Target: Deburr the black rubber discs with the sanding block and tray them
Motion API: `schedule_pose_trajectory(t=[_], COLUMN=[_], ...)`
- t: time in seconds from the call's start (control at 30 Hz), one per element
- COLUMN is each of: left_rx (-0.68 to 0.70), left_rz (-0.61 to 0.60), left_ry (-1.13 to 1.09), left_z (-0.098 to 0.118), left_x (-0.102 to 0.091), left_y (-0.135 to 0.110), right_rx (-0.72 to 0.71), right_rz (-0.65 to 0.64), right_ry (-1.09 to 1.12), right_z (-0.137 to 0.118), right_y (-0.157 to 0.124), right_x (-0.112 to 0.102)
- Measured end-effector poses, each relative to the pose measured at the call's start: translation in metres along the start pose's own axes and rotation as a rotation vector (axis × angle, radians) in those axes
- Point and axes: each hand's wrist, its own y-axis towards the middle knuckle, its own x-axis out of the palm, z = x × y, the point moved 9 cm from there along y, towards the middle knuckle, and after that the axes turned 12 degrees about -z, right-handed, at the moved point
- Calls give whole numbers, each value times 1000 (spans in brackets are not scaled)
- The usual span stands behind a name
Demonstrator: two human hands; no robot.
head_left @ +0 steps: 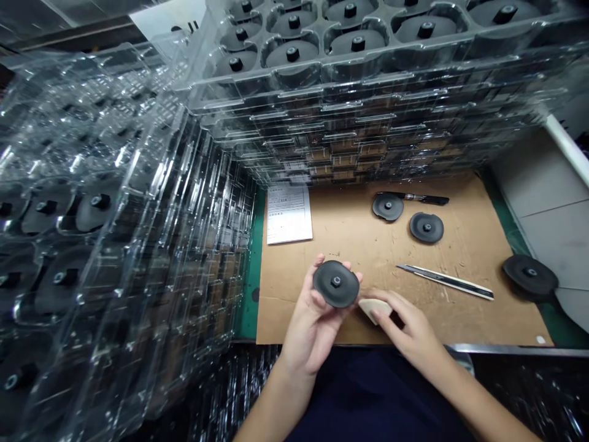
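Observation:
My left hand (313, 319) holds a black rubber disc (335, 283) with a small hub in its middle, fingers curled round its rim. Beside it my right hand (405, 325) pinches a small pale wedge-shaped piece (373, 308) against the disc's lower right edge. Both hands hover over the near edge of a sheet of brown cardboard (350, 239) on the bench.
Two more black discs (388, 206) (427, 227) and a black pen (421, 197) lie at the back of the cardboard; a utility knife (446, 281) and another disc (530, 276) lie right. A printed sheet (289, 213) lies left. Stacks of clear trays (115, 245) (368, 92) holding discs stand left and behind.

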Motion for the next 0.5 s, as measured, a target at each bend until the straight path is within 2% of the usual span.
schedule_pose_trajectory(t=[0.07, 0.13, 0.2, 0.27, 0.37, 0.43, 0.5], left_rx=[18, -6, -35, -45, -89, -108, -95], left_rz=[-6, 6, 26, 60, 111, 131, 152], left_ry=[124, 186, 209, 215, 208, 201, 206], left_z=[4, 2, -3, -7, -12, -11, -8], left_x=[1, -1, -4, -7, -12, -12, -11], left_y=[-2, -3, -4, -6, -11, -15, -17], right_rx=[62, 72, 2, -156, -404, -449, -447], right_rz=[46, 108, 166, 184, 139, 37, -48], right_ry=[57, 64, 60, 29, -49, -80, -109], right_z=[7, -2, -29, -69, -124, -138, -142], right_y=[-1, 1, 5, 9, 9, 11, 16], right_x=[-15, -33, -48, -54, -42, -27, -17])
